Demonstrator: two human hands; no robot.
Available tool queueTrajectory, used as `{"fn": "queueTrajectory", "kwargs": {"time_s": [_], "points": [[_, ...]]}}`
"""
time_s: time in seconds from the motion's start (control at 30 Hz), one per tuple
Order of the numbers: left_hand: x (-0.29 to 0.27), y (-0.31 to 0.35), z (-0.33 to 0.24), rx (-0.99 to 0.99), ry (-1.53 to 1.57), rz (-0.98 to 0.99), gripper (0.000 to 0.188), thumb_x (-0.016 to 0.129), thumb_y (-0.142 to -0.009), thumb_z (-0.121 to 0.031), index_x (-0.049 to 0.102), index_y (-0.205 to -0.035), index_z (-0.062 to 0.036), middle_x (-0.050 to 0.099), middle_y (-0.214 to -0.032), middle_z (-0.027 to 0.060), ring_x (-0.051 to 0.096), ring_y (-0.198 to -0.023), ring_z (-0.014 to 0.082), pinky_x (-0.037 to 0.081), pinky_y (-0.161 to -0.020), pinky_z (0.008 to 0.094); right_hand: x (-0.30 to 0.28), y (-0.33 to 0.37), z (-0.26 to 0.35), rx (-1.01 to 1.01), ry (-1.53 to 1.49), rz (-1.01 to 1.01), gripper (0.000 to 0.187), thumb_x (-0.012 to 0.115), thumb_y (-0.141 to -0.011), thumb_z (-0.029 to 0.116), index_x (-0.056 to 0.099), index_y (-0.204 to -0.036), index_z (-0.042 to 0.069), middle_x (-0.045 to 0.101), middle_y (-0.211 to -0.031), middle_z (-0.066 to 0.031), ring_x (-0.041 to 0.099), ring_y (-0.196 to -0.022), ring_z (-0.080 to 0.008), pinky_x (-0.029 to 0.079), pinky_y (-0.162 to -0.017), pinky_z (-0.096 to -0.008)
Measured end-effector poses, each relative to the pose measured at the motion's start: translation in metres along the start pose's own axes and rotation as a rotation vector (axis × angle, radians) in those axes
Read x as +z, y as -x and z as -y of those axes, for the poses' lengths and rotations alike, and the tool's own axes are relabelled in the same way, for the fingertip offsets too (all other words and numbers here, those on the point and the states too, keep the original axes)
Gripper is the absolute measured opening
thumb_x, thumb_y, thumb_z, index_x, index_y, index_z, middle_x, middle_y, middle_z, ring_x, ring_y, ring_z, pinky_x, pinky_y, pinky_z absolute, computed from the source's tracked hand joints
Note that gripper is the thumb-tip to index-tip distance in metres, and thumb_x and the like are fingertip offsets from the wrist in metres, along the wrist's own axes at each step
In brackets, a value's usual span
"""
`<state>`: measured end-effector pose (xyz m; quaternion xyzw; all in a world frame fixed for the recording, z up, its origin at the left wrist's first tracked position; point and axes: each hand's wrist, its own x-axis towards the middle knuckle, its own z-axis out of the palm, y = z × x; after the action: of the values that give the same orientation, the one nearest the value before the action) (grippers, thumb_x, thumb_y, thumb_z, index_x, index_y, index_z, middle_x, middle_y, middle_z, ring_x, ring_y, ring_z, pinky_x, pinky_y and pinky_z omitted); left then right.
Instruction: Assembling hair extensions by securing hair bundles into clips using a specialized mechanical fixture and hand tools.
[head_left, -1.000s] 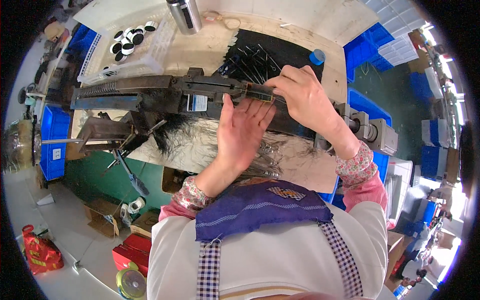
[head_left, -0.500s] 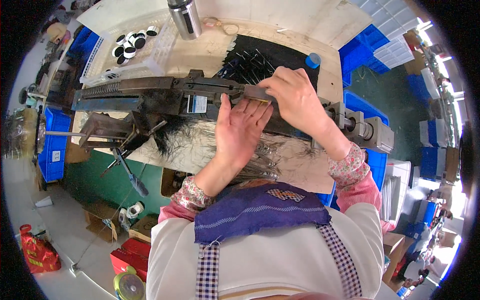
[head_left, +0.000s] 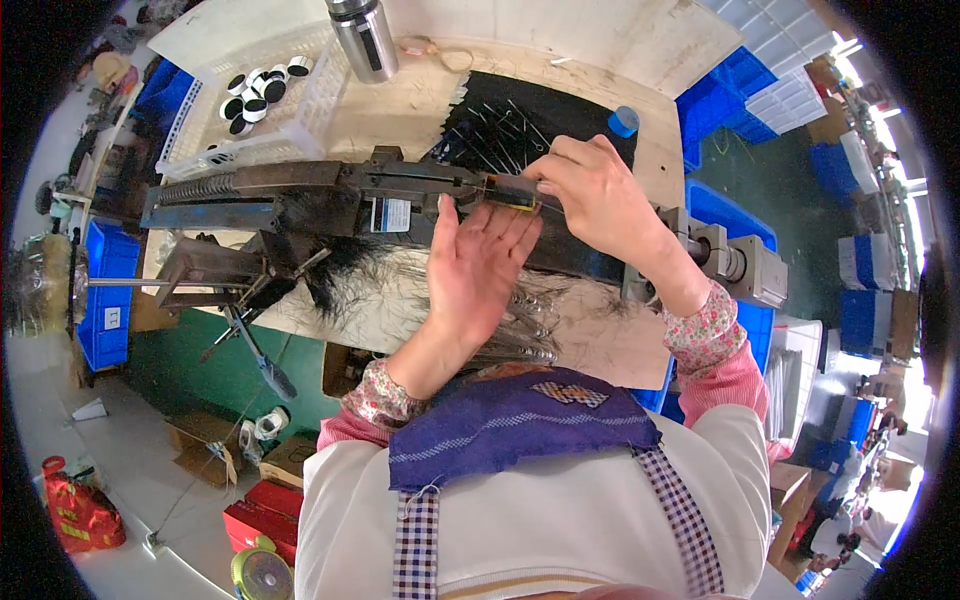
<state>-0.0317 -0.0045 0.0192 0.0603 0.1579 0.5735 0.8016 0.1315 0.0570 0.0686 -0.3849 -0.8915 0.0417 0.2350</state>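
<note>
The block (head_left: 513,193) looks darker on top than half a second ago, when it showed a brownish face; both hands have barely shifted. The right hand (head_left: 592,192) pinches its right end; the left hand (head_left: 470,268) is spread palm up, fingertips at its near edge. The machine (head_left: 318,177) stands between the hands and the cloth (head_left: 545,92) beyond. Hair (head_left: 335,270) litters the counter (head_left: 610,350) beside the left hand.

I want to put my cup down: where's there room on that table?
Bare wood shows between the white basket, bottle, black cloth and machine. A mostly bare patch lies right of the shiny wires. Left hand, right hand and black hairs crowd the middle.
</note>
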Motion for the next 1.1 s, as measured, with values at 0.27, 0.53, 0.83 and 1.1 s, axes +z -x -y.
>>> {"fn": "queueTrajectory", "kwargs": {"time_s": [0.27,0.53,0.83,1.1], "points": [[0.0,0.0,0.001,-0.001,-0.02,-0.004,0.066,0.035,-0.096,-0.055,0.045,-0.121,0.0054,0.051,-0.125,0.0197,0.045,-0.124,0.0324,0.028,-0.113,0.0444,0.002,0.003,0.004,-0.019,0.048,-0.024,0.022,0.06,-0.066,-0.002,0.064,-0.084,0.01,0.055,-0.08,-0.0058,0.058,-0.078,-0.0251,0.04,-0.074,-0.0366],[-0.003,0.002,-0.001,-0.018,-0.051,0.043,0.065,0.032,-0.097,-0.056,0.043,-0.126,0.0023,0.049,-0.127,0.0138,0.043,-0.125,0.0262,0.027,-0.112,0.0401,-0.007,0.008,0.012,-0.05,-0.02,-0.14,0.021,0.06,-0.069,-0.001,0.065,-0.087,0.009,0.053,-0.079,-0.0055,0.056,-0.077,-0.0239,0.04,-0.074,-0.0353],[-0.005,0.001,0.002,-0.01,-0.013,0.047,0.066,0.035,-0.096,-0.056,0.044,-0.126,0.0022,0.049,-0.131,0.0151,0.04,-0.129,0.0259,0.027,-0.113,0.0401,-0.003,0.007,0.015,-0.03,0.016,-0.088,0.017,0.058,-0.076,0.0,0.063,-0.092,0.005,0.053,-0.079,-0.0094,0.058,-0.08,-0.0248,0.042,-0.072,-0.0373],[-0.007,0.001,0.004,0.048,-0.045,-0.011,0.059,0.035,-0.097,-0.055,0.048,-0.117,-0.0009,0.053,-0.125,0.0109,0.043,-0.125,0.0253,0.024,-0.113,0.0425,-0.015,0.028,0.025,0.221,-0.122,-0.024,0.022,0.05,-0.092,0.01,0.052,-0.111,-0.001,0.063,-0.073,-0.0167,0.064,-0.067,-0.0337,0.05,-0.057,-0.0437]]}}
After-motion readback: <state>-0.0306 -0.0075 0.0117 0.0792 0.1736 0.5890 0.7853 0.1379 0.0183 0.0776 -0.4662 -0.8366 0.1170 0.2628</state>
